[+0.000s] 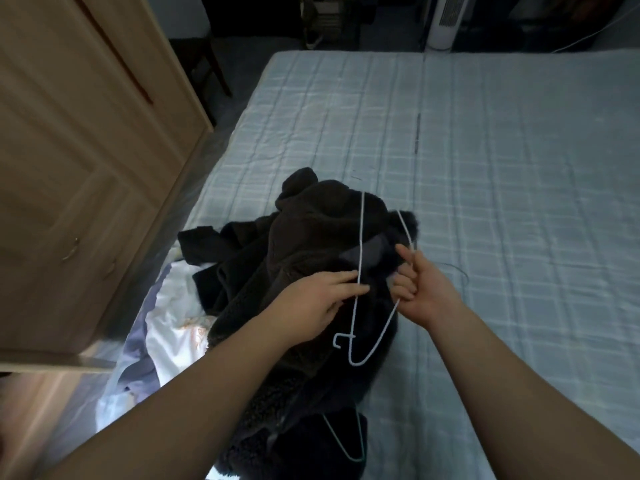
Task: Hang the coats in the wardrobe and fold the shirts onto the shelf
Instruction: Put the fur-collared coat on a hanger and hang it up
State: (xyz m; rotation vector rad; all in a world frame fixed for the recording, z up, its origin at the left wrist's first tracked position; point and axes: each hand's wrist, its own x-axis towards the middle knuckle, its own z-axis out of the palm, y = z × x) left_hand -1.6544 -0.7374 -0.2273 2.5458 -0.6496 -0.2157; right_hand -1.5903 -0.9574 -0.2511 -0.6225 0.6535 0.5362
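Observation:
A dark fleece coat [322, 223] lies in a heap on the bed's near left part, on top of other dark garments. Over it I hold a white wire hanger [360, 251], its hook pointing toward me. My left hand [318, 301] pinches one thin arm of the hanger against the coat. My right hand [420, 289] grips the hanger's other arm, fingers curled around the wire. A second, pale green hanger [349, 441] rests on the dark cloth near the bottom edge. White and lilac shirts [173, 327] lie crumpled left of the coats.
The bed [502, 188] has a pale blue checked cover and stretches far right. A light wooden wardrobe [79, 161] with shut doors stands at the left, close to the bed. A white tower fan [445, 19] and a dark chair stand at the back.

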